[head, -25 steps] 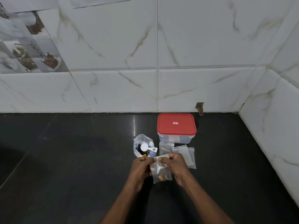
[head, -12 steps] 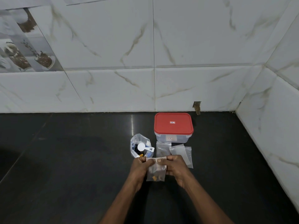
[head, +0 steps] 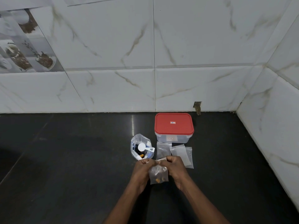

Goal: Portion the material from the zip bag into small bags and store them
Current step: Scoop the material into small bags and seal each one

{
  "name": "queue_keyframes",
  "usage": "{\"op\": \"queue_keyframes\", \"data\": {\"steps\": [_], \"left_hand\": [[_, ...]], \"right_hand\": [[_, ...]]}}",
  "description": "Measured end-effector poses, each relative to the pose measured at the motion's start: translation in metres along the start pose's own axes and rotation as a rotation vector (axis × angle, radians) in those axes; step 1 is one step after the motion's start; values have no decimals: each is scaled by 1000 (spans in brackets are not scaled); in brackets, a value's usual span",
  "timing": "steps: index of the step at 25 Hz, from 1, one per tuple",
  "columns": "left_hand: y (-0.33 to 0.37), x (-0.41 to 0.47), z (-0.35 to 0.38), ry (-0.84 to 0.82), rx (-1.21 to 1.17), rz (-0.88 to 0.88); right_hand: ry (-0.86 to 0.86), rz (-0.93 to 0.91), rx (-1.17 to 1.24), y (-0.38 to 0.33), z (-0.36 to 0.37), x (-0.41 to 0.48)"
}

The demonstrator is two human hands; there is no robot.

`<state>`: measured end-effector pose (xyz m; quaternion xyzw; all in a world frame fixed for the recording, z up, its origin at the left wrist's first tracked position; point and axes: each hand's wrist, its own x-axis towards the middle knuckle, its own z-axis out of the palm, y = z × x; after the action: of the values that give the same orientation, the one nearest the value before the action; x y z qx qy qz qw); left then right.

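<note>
2 grips have slid together along the top edge of the small bag (head: pixel 158 176) over the last 1 s. Left hand (head: pixel 142 168) and right hand (head: pixel 175 168) each pinch that edge, fingertips nearly meeting. The bag hangs above the worktop (head: pixel 64 159), just in front of the zip bag (head: pixel 140 147). Probably being sealed; storing not yet done.

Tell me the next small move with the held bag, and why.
Probably press the seal shut: the left hand and right hand pinch the small bag by its top edge, pieces already lie inside, and the box is closed.
</note>
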<state>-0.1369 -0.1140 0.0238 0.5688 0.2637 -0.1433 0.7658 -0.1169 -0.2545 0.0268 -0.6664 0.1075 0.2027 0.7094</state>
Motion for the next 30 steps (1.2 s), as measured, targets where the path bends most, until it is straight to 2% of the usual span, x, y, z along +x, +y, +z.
{"op": "queue_keyframes", "data": {"steps": [3,9,16,20,24,30], "left_hand": [[1,-3,-3,-77,-11,16],[6,-1,-6,27,87,50],[6,-4,-5,-28,37,34],[7,-3,-5,24,103,56],[5,-1,-6,97,146,81],[1,-1,-8,71,183,74]], "right_hand": [[-20,14,50,-1,-4,-2],[-17,44,80,0,-4,-4],[-21,-13,-55,-1,1,-1],[-44,-42,-106,2,3,1],[-63,-50,-41,4,0,4],[36,-64,-71,10,3,5]]}}
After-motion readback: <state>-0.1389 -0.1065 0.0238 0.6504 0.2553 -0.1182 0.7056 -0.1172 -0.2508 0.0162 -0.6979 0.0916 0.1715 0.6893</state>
